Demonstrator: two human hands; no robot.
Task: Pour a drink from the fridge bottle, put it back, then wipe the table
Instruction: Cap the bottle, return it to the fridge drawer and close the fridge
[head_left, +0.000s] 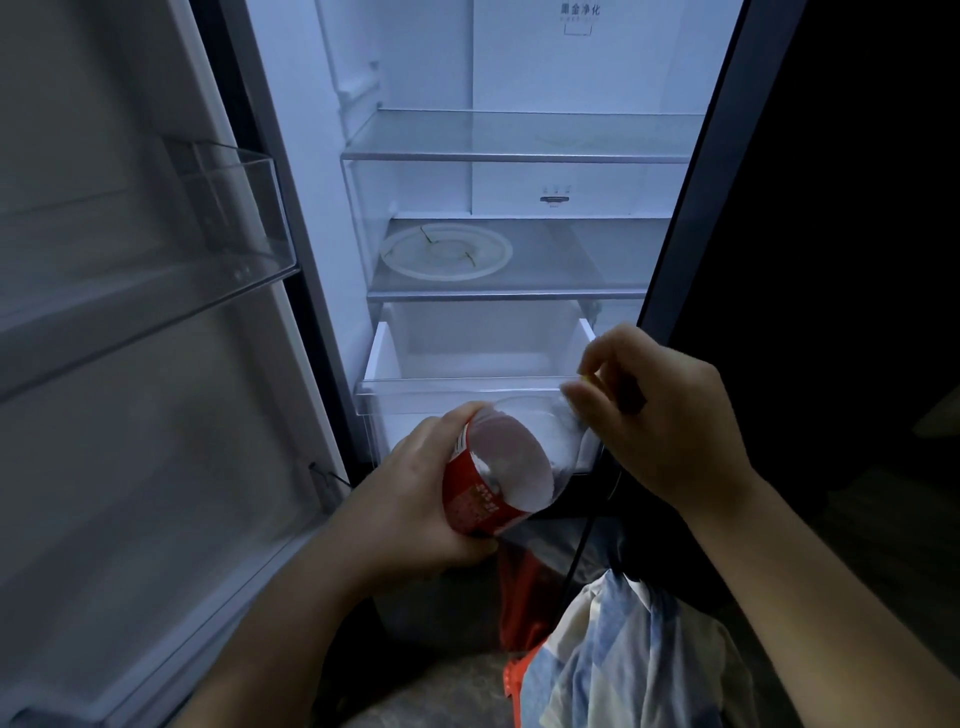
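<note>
Fridge (571, 78) open ahead, drawer (467, 387) jutting out — your left hand (415, 493) grips the bottle (509, 467), right hand (670, 421) pinches its hidden top.

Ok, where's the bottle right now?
Head view, low centre: the bottle is held tilted in front of the fridge's open drawer, left hand gripping its red-labelled body, right hand pinching its neck end.

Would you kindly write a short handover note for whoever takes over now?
Left hand: grips the tilted bottle by its red label, before the open fridge and its pulled-out drawer.
Right hand: fingers curled at the bottle's neck end.
Done: bottle in hand.
Unclear: whether the drink is poured.
Left: bottle back in the fridge, wipe the table, not in view.
</note>
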